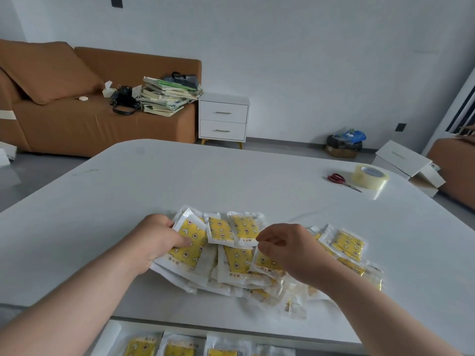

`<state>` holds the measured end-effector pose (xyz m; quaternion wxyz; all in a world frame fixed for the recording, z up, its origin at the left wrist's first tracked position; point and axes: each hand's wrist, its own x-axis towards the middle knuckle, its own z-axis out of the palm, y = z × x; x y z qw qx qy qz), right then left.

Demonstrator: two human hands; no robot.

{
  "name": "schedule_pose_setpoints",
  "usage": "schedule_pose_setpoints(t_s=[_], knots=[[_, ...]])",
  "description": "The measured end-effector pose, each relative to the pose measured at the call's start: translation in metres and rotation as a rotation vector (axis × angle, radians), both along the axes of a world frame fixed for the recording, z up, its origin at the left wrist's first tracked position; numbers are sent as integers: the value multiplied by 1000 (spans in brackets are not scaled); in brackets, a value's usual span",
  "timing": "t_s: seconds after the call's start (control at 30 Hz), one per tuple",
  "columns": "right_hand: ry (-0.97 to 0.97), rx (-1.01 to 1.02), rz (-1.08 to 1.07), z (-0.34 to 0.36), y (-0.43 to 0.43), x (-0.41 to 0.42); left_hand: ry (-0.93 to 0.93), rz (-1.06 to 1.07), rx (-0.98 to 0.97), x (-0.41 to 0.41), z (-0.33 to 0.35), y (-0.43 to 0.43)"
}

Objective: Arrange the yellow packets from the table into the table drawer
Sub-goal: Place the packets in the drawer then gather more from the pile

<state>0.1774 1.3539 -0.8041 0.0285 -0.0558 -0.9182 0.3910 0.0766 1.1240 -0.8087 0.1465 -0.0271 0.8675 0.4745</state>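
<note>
A person is leaning over the white desk (180, 176), both hands working in a loose pile of yellow packets (239, 255) lying near its front edge. The left hand (156, 240) is gripping a packet (189, 242) at the pile's left end, fingers curled over its face. The right hand (290, 249) is pinching the edge of another packet (264, 260) toward the middle. Below the desk edge, the drawer (113, 335) is standing open with several packets (177, 348) lying side by side in it. Scissors (340, 181) and a tape roll (370, 176) are sitting touching at the far right.
</note>
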Motion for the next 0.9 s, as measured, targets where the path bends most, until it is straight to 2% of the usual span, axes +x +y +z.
schedule_pose_setpoints(t_s=[0.13, 0.3, 0.43, 0.53, 0.9], knots=[[-8, 6, -97, 2, -6, -16, -95, 24, 40, -12, 0, -15], [-62, 233, -157, -5, -20, -52, -145, 18, 100, -21, 7, -27], [-263, 370, -194, -9, -23, -74, -149, 62, 162, -24, 9, -37], [-315, 428, -163, -13, -30, -79, -143, 83, 176, -26, 6, -42], [-307, 348, -140, -1, -46, -84, -141, 97, 200, -29, 1, -50]])
